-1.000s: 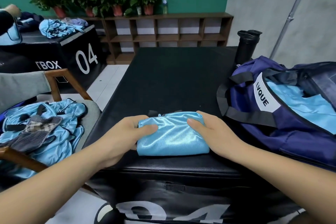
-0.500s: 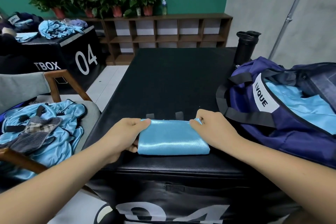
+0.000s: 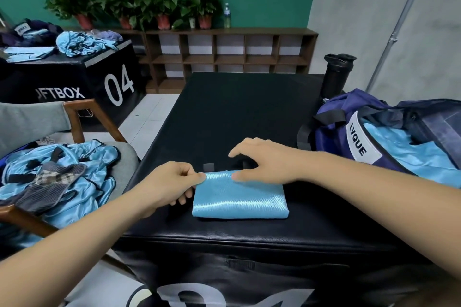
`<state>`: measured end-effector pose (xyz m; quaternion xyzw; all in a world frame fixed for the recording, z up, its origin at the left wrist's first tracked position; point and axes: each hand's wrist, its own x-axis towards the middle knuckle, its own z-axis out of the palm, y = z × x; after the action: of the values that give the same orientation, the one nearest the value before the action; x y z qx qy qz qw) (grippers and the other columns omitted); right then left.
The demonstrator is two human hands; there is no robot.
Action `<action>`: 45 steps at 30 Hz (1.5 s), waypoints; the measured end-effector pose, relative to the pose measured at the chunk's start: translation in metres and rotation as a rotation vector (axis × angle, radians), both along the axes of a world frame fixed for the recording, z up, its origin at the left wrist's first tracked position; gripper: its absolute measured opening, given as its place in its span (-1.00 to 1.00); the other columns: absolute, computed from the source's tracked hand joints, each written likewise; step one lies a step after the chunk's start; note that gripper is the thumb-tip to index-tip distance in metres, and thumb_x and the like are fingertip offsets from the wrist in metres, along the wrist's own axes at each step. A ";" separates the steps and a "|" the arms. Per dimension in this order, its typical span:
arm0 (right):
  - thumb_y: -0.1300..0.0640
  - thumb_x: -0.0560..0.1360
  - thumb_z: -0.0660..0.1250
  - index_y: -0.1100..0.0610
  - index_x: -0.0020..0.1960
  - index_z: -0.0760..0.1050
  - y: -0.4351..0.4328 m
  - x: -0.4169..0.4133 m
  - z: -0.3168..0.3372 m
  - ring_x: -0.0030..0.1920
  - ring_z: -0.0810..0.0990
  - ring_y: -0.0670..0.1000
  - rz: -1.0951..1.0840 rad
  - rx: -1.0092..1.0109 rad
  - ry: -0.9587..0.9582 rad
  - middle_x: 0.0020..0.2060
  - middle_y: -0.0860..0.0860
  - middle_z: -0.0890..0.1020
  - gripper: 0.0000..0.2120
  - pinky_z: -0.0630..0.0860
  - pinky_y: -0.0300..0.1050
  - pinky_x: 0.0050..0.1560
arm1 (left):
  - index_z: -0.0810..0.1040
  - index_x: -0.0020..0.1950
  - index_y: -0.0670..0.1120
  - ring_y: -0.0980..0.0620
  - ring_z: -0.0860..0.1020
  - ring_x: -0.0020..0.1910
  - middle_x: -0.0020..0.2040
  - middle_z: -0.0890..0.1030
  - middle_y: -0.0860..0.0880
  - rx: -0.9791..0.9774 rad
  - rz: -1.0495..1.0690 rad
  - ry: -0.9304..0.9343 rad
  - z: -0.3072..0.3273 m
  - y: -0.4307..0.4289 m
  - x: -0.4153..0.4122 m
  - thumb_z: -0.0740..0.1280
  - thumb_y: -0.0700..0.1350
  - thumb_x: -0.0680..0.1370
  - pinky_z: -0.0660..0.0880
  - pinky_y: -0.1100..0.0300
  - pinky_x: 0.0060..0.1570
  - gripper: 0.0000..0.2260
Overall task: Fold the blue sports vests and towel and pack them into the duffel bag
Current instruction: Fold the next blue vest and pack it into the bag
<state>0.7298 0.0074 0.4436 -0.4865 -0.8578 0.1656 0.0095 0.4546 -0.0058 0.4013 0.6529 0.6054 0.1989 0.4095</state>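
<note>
Near the front edge of the desk (image 3: 249, 112), a folded vest (image 3: 239, 197), flat and rectangular, its near side parallel to the desk rim and just short of it. Pinched at the far left corner by thumb and forefinger of the left hand (image 3: 172, 184), remaining fingers curled under beside the vest's left edge. Above the far edge, the right hand (image 3: 264, 159), arched wide with fingers spread, thumb tip touching the fabric, nothing gripped.

Beyond the vest, a broad stretch of bare black desk running to the far rim. At the right edge, the duffel bag (image 3: 374, 147), unzipped and gaping towards the vest, blue fabric already lying inside. Behind the bag, at the far right corner, a black bottle (image 3: 336, 75), upright. Off the left edge, well below desk level, a chair (image 3: 82, 117) heaped with loose vests (image 3: 82, 164), a checked cloth (image 3: 50, 182) on top.

Two dark strap ends poking out past the vest's far edge, one partly covered by the right fingers. Hard to tell whether those fingertips touch the desk. Right part of the bag cut off by the frame; depth of its contents hidden. Further back, a wooden shelf (image 3: 224, 55) against the wall and a second box (image 3: 74, 77) with crumpled blue cloth on it, details too small to read.
</note>
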 end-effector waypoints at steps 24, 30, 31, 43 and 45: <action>-0.12 0.44 0.62 -0.07 0.06 0.61 -0.012 -0.026 0.023 -0.11 0.75 -0.09 -0.043 -0.402 0.011 -0.05 -0.14 0.74 -0.70 0.69 -0.10 -0.09 | 0.61 -0.11 -0.04 0.12 0.58 -0.35 -0.27 0.69 0.03 0.040 -0.078 0.020 0.016 -0.004 -0.008 0.45 0.16 0.60 0.48 0.16 -0.29 -0.71; -0.06 0.43 0.62 -0.04 0.02 0.59 -0.030 0.000 0.049 -0.10 0.75 -0.08 -0.059 -0.319 0.005 -0.06 -0.12 0.73 -0.72 0.70 -0.03 -0.05 | 0.63 -0.07 -0.08 0.09 0.59 -0.33 -0.26 0.69 0.02 0.084 -0.073 -0.045 0.030 0.003 0.005 0.44 0.15 0.62 0.47 0.15 -0.29 -0.70; -0.07 0.42 0.62 -0.05 0.00 0.58 -0.033 0.008 0.059 -0.10 0.74 -0.08 -0.061 -0.283 -0.002 -0.06 -0.11 0.73 -0.72 0.70 0.00 -0.03 | 0.63 -0.08 -0.08 0.09 0.60 -0.33 -0.26 0.69 0.01 0.100 -0.077 -0.053 0.034 0.004 0.010 0.45 0.14 0.62 0.47 0.15 -0.29 -0.71; 0.00 0.52 0.60 -0.07 0.19 0.63 -0.076 0.175 0.203 0.00 0.78 -0.01 -0.301 -0.131 0.076 0.04 -0.10 0.77 -0.72 0.71 0.08 0.07 | 0.64 -0.04 0.00 0.09 0.66 -0.26 -0.19 0.72 -0.02 0.281 -0.220 -0.181 0.089 -0.014 0.144 0.42 0.02 0.65 0.51 0.12 -0.21 -0.87; -0.01 0.53 0.59 -0.09 0.15 0.65 -0.072 0.207 0.210 -0.01 0.77 -0.05 -0.357 -0.092 0.006 0.02 -0.13 0.76 -0.77 0.71 0.10 0.10 | 0.64 -0.03 0.01 0.11 0.67 -0.23 -0.16 0.73 -0.02 0.307 -0.251 -0.193 0.098 -0.017 0.169 0.41 0.00 0.64 0.52 0.13 -0.18 -0.90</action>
<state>0.9370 -0.0643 0.6537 -0.6305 -0.7493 0.2018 0.0193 0.6232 -0.0224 0.4989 0.7556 0.4401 0.2977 0.3831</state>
